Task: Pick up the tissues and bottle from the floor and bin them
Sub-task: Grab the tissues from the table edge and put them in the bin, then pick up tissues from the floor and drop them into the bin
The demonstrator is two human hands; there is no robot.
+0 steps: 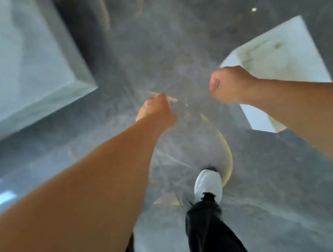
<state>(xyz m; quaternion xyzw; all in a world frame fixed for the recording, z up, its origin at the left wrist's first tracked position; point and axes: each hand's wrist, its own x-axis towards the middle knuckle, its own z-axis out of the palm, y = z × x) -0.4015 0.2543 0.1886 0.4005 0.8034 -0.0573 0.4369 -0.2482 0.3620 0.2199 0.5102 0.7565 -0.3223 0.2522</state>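
**Two bare arms over a grey marbled floor**

Two forearms reach forward and down from the lower corners of a motion-blurred view. The left hand [155, 111] is curled loosely into a fist, fingers tucked under; whether it holds anything I cannot tell. The right hand [229, 85] is clenched too, knuckles toward the camera, with a thin pale sliver showing at its thumb side that is too small to identify.

Below them the floor [171, 49] is dark grey stone with cloudy white veining and a curved yellowish line [227, 149] crossing it. A white sneaker [207, 184] under a black trouser leg [212, 237] stands on that line. A large pale block with a bevelled edge [11, 62] fills the upper left, and a smaller pale block [278, 70], stained on top, sits at the right behind the right wrist. A small bright speck [254, 9] lies on the floor farther off. Neither tissues nor bottle can be made out with certainty in this blur.
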